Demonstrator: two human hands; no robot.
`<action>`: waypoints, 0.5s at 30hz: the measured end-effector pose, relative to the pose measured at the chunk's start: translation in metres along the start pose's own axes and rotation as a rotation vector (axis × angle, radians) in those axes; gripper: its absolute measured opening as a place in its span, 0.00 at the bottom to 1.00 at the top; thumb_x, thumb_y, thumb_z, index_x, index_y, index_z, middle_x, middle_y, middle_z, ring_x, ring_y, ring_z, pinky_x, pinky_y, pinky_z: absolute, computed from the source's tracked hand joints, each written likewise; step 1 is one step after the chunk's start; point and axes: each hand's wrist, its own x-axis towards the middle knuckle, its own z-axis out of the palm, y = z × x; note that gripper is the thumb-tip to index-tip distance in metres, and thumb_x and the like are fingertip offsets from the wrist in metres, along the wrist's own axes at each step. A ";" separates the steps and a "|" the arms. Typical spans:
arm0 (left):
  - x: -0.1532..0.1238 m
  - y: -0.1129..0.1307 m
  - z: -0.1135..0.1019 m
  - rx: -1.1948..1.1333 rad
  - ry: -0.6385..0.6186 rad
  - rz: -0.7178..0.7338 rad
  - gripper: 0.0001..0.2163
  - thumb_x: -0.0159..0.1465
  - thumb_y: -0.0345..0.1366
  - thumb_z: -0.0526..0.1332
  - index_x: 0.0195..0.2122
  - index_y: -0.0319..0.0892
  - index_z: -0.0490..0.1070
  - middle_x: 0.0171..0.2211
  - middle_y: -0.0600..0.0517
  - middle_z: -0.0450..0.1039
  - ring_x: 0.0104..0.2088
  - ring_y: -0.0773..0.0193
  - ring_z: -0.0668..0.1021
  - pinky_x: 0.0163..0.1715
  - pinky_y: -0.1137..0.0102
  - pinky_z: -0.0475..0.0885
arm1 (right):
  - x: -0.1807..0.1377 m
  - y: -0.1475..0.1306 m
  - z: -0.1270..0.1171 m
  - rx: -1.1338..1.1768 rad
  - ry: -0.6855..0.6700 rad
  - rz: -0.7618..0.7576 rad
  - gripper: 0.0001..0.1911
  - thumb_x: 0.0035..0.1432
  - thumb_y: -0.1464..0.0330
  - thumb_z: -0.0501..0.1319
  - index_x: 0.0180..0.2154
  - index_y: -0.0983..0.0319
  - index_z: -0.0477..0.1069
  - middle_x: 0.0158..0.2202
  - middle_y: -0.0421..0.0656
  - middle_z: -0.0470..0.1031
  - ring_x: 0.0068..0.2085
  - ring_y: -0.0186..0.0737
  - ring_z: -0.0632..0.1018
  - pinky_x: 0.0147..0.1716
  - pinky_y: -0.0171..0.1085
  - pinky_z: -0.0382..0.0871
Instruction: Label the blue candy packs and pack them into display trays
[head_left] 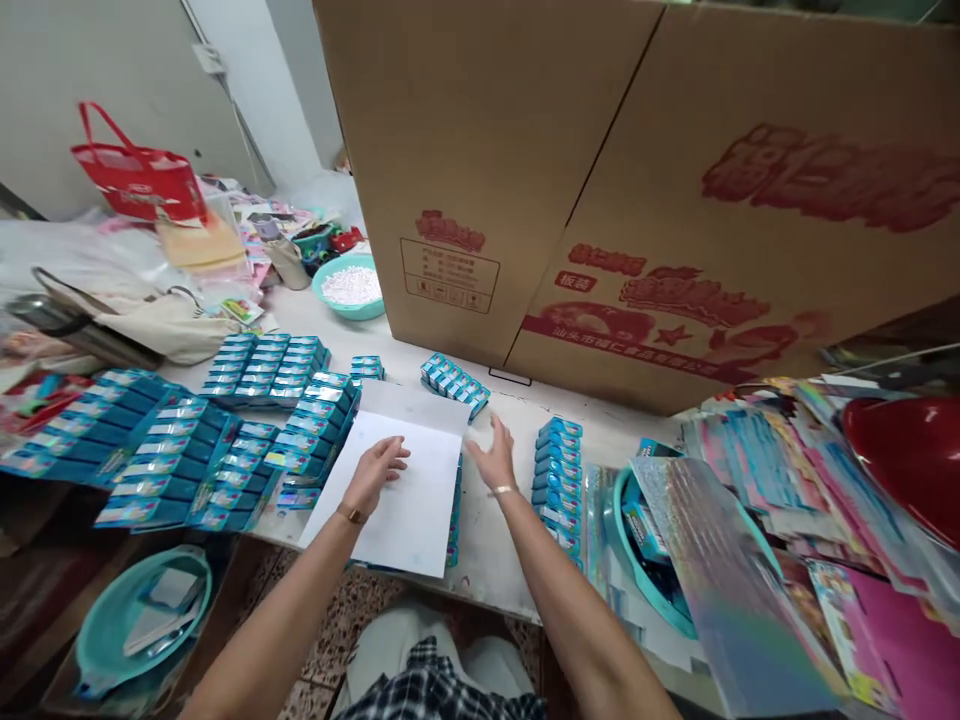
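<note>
A white sheet of card [412, 515] lies on top of small blue boxes, whose edges show along its right side. Its far end bends up like a flap. Over the sheet's middle is my left hand [373, 475], holding nothing, its fingers slightly bent and apart. My right hand [495, 458] is just off the sheet's far right corner, thumb and fingers spread and nothing between them. Just beyond it sits a short slanted row of blue boxes [454, 383]. Another row of blue boxes [557, 480] stands to the right of my right forearm.
Many stacked blue boxes [161, 465] fill the table's left side. A large brown carton [480, 150] walls off the back. At right, a shiny holographic sheet [720, 570] leans over a teal basin [664, 595]. A bowl of white beads [351, 288] stands behind; another teal basin [97, 630] sits low left.
</note>
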 end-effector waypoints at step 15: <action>0.020 -0.031 -0.007 -0.579 -0.169 -0.282 0.08 0.65 0.39 0.58 0.40 0.41 0.71 0.37 0.47 0.77 0.38 0.61 0.78 0.41 0.65 0.71 | -0.068 -0.068 0.008 -0.327 -0.417 -0.518 0.06 0.59 0.70 0.60 0.40 0.56 0.73 0.49 0.46 0.72 0.52 0.50 0.68 0.57 0.56 0.51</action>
